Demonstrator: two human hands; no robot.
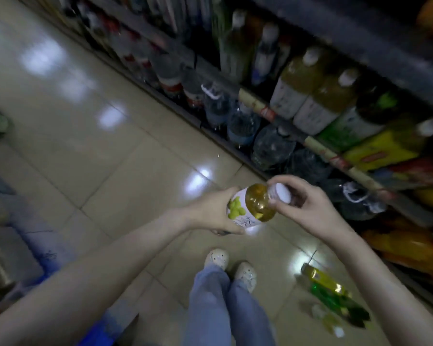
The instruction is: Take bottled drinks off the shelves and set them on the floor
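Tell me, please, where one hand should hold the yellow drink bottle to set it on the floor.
Grip the bottle around its labelled body, from the side, as the left hand does. That part is wide and round, easy to wrap. The white cap, pinched by the right hand, is small.

The single camera rides on my head, looking forward and steeply down, tilted so the dark shelves of bottled drinks (255, 102) slant across the upper right. The glossy beige tiled floor (110, 171) fills the left. My left hand (210, 213) and right hand (308, 208) sit close, mid-frame; my pale shoes (216, 257) below them.
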